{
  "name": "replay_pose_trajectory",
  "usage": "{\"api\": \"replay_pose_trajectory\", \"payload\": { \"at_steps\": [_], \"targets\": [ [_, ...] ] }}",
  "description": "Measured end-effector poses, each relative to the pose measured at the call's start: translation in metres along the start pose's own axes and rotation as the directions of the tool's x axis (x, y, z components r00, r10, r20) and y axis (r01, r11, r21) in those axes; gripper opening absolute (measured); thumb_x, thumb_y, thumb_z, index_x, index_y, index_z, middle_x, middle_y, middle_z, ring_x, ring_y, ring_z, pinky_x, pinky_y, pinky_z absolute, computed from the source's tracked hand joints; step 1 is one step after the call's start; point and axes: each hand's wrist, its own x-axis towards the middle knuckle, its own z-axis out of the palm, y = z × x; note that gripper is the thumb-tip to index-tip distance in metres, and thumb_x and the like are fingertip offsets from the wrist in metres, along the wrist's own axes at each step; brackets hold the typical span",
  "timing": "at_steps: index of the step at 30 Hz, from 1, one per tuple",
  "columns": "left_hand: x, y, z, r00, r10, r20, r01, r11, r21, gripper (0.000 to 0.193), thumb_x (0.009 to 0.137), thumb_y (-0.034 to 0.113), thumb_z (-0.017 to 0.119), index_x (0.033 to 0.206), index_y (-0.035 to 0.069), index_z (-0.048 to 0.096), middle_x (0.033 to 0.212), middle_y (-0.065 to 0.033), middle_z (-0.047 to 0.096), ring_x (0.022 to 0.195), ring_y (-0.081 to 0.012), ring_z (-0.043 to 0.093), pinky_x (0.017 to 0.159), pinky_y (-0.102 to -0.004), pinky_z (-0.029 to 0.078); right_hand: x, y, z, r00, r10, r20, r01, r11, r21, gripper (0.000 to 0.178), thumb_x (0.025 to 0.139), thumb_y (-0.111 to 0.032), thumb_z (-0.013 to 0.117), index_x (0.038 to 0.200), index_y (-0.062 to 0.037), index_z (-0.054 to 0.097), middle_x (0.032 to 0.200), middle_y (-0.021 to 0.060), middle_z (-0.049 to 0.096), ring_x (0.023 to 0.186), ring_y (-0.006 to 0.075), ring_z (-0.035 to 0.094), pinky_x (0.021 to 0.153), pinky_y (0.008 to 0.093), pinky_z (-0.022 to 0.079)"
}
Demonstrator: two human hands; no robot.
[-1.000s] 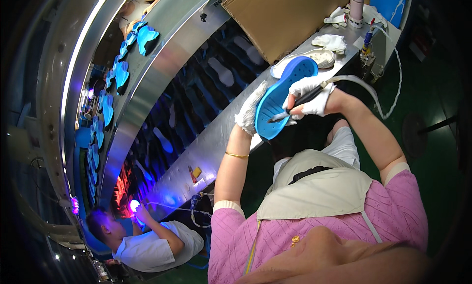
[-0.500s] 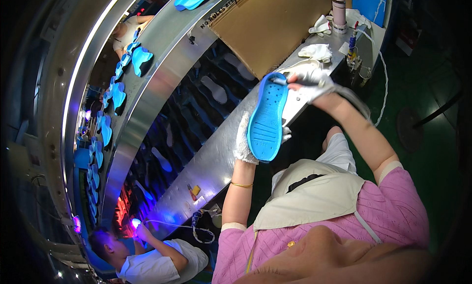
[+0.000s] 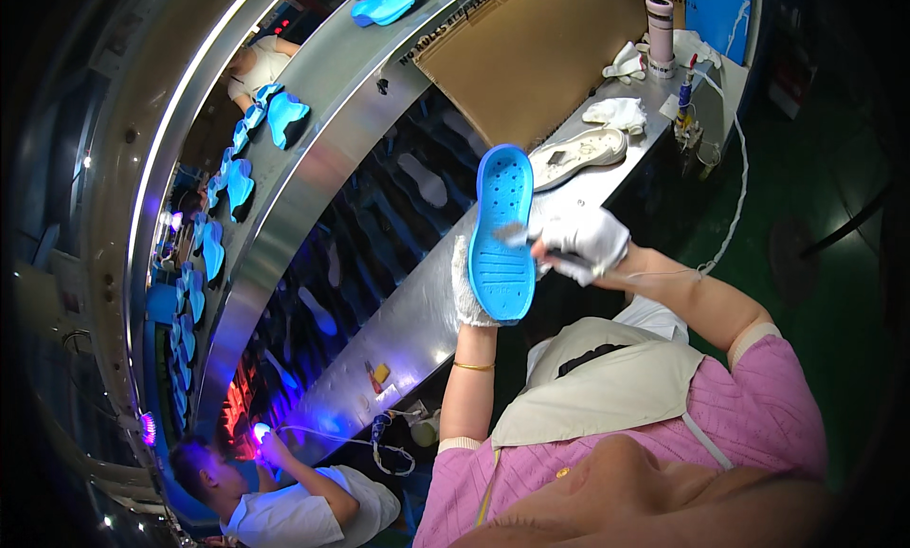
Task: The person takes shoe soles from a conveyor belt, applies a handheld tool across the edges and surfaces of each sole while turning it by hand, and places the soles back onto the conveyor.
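Far left: a row of blue moulded soles (image 3: pixel 213 249) rides the curved steel conveyor (image 3: pixel 332 140); a co-worker in a white shirt (image 3: pixel 313 510) works under violet light at lower left.

Centre: our left hand (image 3: pixel 466 287), in a white knit glove, grips 1 bright blue rubber shoe sole (image 3: pixel 502 230), upright, tread toward us, above the steel bench edge (image 3: pixel 398 330).

Right: our right hand (image 3: pixel 583 245), also gloved, is closed on a thin dark tool with its tip at the sole's rim.

We judge the step as brushing or trimming the sole edge; the next move needs a steady stroke along the rim.

Beyond lie 1 white shoe upper (image 3: pixel 578 155) and a brown cardboard sheet (image 3: pixel 540 45).

The tool's tip is too blurred to identify.
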Motion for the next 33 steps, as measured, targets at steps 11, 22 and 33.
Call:
{"api": "replay_pose_trajectory", "payload": {
  "at_steps": [11,22,33],
  "targets": [
    [-0.015,-0.015,0.014,0.934,-0.139,0.328,0.251,0.91,-0.329,0.091,0.087,0.069,0.047,0.144,-0.001,0.035,0.134,-0.031,0.047,0.111,-0.0481,0.053,0.093,-0.0636,0.046,0.055,0.046,-0.045,0.951,0.24,-0.195,0.144,0.215,0.966,0.022,0.087,-0.008,0.07,0.108,-0.0087,0.063,0.109,0.012,0.065,0.101,0.0274,0.067,0.093,0.0358,0.053],
    [-0.011,-0.009,0.02,0.977,-0.135,0.166,0.164,0.972,-0.171,0.091,0.09,0.069,0.037,0.146,-0.003,0.032,0.134,-0.0314,0.048,0.107,-0.0511,0.058,0.092,-0.0653,0.047,0.041,0.03,-0.027,0.979,0.195,-0.056,0.084,-0.14,0.987,0.018,0.091,-0.014,0.067,0.109,-0.0122,0.065,0.108,0.0082,0.066,0.102,0.0206,0.063,0.09,0.0364,0.05],
    [0.062,0.142,0.139,0.928,0.052,0.37,-0.131,0.972,0.193,0.085,0.092,0.068,0.037,0.146,0.002,0.033,0.126,-0.024,0.057,0.104,-0.0445,0.06,0.092,-0.0611,0.048,-0.007,0.034,-0.041,0.853,0.519,-0.062,0.072,0.0,0.997,0.019,0.088,-0.006,0.069,0.106,-0.0128,0.066,0.1,0.0025,0.068,0.093,0.0167,0.065,0.086,0.029,0.05]
  ]
}}
